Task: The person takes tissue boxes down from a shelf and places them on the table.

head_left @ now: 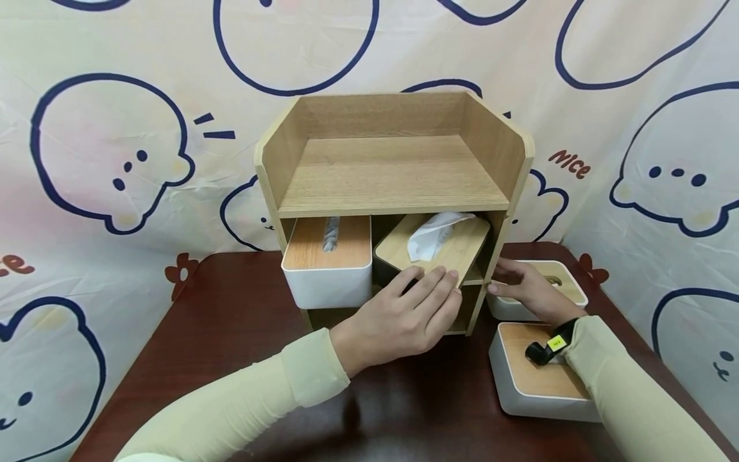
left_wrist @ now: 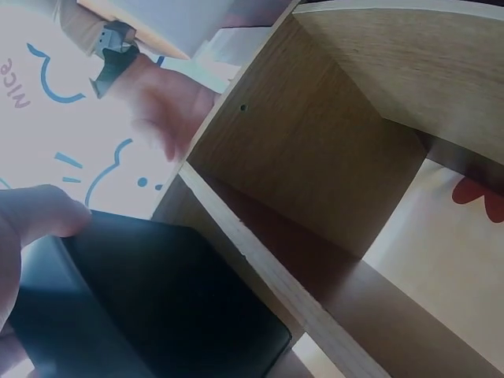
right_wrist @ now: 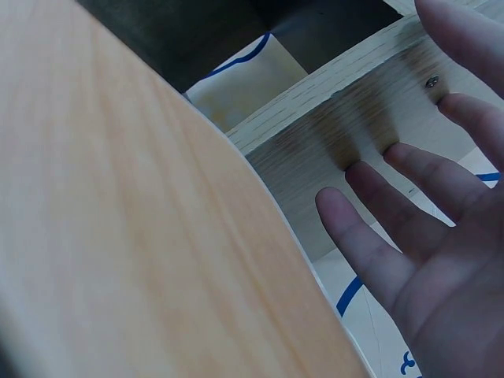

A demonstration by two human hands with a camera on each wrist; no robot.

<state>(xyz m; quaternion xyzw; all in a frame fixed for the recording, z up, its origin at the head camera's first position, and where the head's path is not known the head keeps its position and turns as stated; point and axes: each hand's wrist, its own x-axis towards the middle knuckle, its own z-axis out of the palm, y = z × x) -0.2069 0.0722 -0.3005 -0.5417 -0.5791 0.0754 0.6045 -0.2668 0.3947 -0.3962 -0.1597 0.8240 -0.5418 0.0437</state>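
In the head view, my left hand [head_left: 404,314] grips the near end of a black tissue box [head_left: 398,249] with a wooden lid and a white tissue sticking out. That box sits tilted at the upper right compartment of a wooden desk shelf [head_left: 392,173]. The left wrist view shows my thumb against its dark underside [left_wrist: 181,291]. With fingers extended, my right hand [head_left: 528,289] touches the outer right side panel of the shelf, where the right wrist view shows fingertips against the wood [right_wrist: 291,181].
A white tissue box [head_left: 326,285] with a wooden lid juts from the shelf's upper left compartment. Two more white, wood-lidded boxes stand on the dark red table [head_left: 231,359] right of the shelf: one behind [head_left: 516,311], one nearer [head_left: 519,388]. A patterned curtain [head_left: 196,58] hangs behind.
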